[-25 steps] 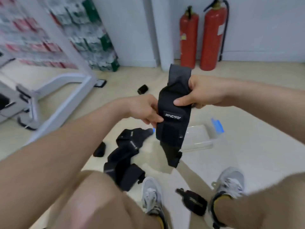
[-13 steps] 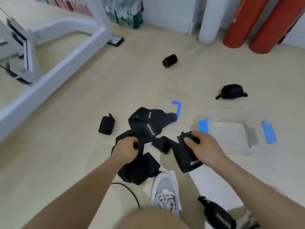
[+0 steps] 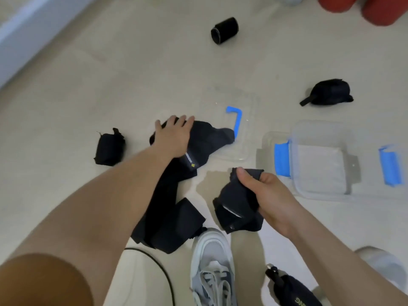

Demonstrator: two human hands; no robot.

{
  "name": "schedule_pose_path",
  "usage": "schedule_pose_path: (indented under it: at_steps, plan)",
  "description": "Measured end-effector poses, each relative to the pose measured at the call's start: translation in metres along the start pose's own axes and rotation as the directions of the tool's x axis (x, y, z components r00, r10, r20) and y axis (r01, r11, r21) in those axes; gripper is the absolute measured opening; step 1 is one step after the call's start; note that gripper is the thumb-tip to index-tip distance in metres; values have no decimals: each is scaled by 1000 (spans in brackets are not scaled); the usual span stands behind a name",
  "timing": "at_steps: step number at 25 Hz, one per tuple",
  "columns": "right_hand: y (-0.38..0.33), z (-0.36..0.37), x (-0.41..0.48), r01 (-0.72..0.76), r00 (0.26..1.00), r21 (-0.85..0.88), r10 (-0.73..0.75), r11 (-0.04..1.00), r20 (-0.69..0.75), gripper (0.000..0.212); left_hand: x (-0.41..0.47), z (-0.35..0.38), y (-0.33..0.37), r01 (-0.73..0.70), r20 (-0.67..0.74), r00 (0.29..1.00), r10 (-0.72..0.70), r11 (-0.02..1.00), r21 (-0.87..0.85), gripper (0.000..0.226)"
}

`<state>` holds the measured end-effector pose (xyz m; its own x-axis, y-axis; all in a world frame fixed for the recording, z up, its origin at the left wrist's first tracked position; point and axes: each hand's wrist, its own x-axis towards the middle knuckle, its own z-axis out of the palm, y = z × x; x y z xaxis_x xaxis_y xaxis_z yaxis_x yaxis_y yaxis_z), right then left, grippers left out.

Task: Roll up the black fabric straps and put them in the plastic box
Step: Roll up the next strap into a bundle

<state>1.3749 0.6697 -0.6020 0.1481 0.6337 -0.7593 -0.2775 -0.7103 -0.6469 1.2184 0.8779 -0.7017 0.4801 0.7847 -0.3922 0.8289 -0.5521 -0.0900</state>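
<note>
Pale beige smooth floor (image 3: 110, 74), carrying a clear rectangular plastic box with blue clips (image 3: 320, 164), its transparent lid (image 3: 242, 129) alongside, a sprawled pile of black fabric straps (image 3: 172, 208), and four rolled black straps (image 3: 224, 30) (image 3: 326, 92) (image 3: 109, 147) (image 3: 293, 290) scattered around.

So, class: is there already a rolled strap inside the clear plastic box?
No, the plastic box holds nothing black; the rolled straps lie on the floor.
</note>
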Motion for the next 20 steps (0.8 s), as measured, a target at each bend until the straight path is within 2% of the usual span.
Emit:
schedule_pose_path:
  at_steps: [2, 4, 6, 7, 8, 9, 10, 11, 13, 16, 18, 20]
  plan:
    - [-1, -5, 0, 22, 1000, 55, -23, 998, 5, 17, 11, 4, -2, 36, 55, 998, -39, 998, 46, 64]
    - [-6, -9, 0, 4, 1000, 136, -2, 991, -20, 26, 8, 10, -6, 56, 46, 997, -60, 995, 85, 36]
    - [-11, -12, 0, -49, 996, 219, 63, 975, -57, 23, -3, 8, -5, 114, -1, 994, -114, 990, 82, 19]
    - [-15, -11, -3, -68, 994, 221, 85, 973, -68, 22, -7, 5, -6, 151, -64, 987, -149, 988, 31, 16]
    - [-18, -11, -5, -81, 992, 187, 97, 979, -80, 24, -13, -4, -5, 186, -140, 970, -197, 979, -89, 14]
    - [-22, -9, -7, -76, 992, 144, 89, 987, -88, 26, -21, -19, -3, 207, -212, 939, -271, 937, -280, 16]
    - [-26, -7, -11, -63, 994, 103, 71, 993, -82, 27, -32, -40, 1, 189, -252, 903, -349, 847, -498, 21]
    - [-33, -3, -19, -30, 998, 62, 33, 998, -52, 27, -46, -63, 5, 119, -276, 872, -404, 722, -682, 26]
    - [-55, 8, -41, 110, 993, -19, -110, 994, 33, 21, -82, -118, 17, -52, -323, 842, -433, 530, -847, 26]
    - [-98, 23, -88, 370, 924, -166, -343, 914, 172, 40, -149, -192, 43, -258, -428, 834, -349, 439, -861, 25]
    - [-125, 22, -131, 516, 854, -212, -481, 830, 195, 37, -192, -238, 57, -395, -517, 821, -243, 414, -821, 22]
    - [-147, 15, -174, 610, 790, -183, -574, 771, 214, 34, -226, -281, 66, -493, -569, 815, -114, 381, -782, 19]
